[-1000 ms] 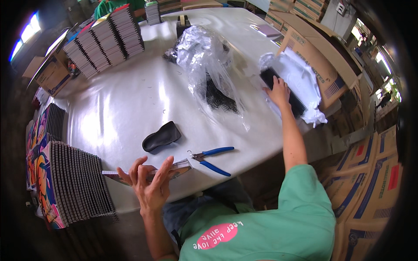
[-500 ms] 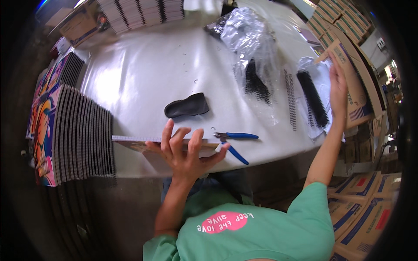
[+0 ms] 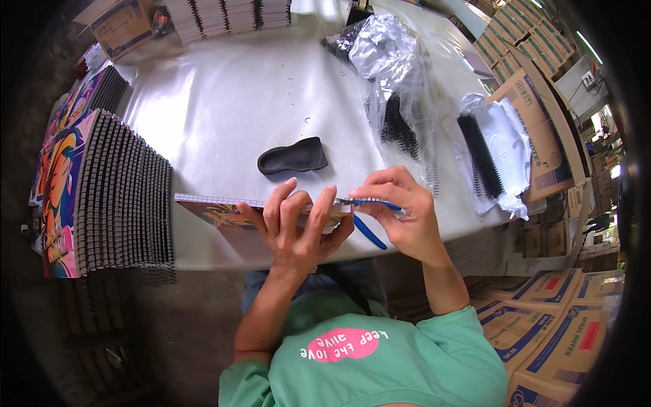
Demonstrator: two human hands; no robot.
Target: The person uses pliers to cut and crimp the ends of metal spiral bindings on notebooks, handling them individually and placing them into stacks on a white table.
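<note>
My left hand point(image 3: 291, 234) grips a notebook point(image 3: 220, 210) that stands on edge at the table's near side, its gridded page edge facing up. At the notebook's right end, my right hand point(image 3: 412, 216) pinches what looks like a thin spiral binding coil point(image 3: 371, 199), partly hidden by the fingers. Beneath that hand lie blue-handled cutting pliers point(image 3: 369, 233), their jaws mostly covered. A black, shoe-shaped piece point(image 3: 293, 157) rests on the table just beyond the notebook.
Stacked spiral notebooks point(image 3: 125, 197) stand at the left, with more stacks point(image 3: 234, 15) at the back. Black coils point(image 3: 480, 156) lie on white wrapping at the right, beside an open carton point(image 3: 536, 129). A clear plastic bag point(image 3: 390, 61) holds coils. Small wire scraps point(image 3: 307, 120) dot the table.
My right hand has come from the coils by the carton to the notebook's right end, now with a thin coil in its fingers. My left hand still holds the notebook.
</note>
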